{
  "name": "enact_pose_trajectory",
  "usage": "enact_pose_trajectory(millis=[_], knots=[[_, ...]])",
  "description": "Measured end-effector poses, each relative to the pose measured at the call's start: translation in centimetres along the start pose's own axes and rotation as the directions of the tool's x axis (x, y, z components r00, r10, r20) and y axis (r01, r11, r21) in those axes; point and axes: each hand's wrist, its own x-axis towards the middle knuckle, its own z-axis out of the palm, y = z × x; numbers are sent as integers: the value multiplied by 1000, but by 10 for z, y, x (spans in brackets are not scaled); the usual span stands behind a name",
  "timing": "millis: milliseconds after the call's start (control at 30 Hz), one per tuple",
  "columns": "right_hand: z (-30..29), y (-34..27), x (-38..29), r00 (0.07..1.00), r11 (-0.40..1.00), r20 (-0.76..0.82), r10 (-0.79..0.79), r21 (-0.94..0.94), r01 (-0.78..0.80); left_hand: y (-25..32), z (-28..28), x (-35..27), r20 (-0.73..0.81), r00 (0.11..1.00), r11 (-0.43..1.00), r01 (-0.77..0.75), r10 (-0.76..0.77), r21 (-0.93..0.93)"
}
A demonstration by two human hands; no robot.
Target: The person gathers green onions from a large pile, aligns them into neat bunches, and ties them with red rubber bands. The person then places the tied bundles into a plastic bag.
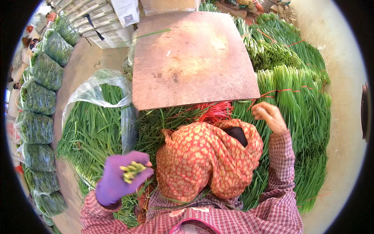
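My left hand (124,175), in a purple glove, is closed around a small bunch of green stalks (133,172), their pale cut ends facing up. It is over my left side, near an open clear plastic bag (115,102) packed with long green leaves, probably garlic chives (96,122). My bare right hand (270,117) hovers by the board's near right corner, fingers curled, beside a thin red tie (252,103). Whether the fingers pinch that tie is unclear. A red and yellow patterned cloth (187,158) covers my lap. Behind it lies a heap of red ties (217,111).
A worn wooden board (192,61) stands in front of me, with one green leaf (153,33) on it. Tied chive bundles (295,102) are stacked on the right. Filled plastic bags (38,127) line the left floor. Cartons (108,35) stand at the back left.
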Motion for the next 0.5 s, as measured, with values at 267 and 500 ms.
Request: enact_pose_trajectory(millis=[267,500], knots=[[68,152,46,954,965,279,109,-261,-34,-80,63,34,54,970,952,219,-235,213],[150,176,112,936,812,161,-313,-466,351,-93,72,38,43,962,932,248,-268,266]])
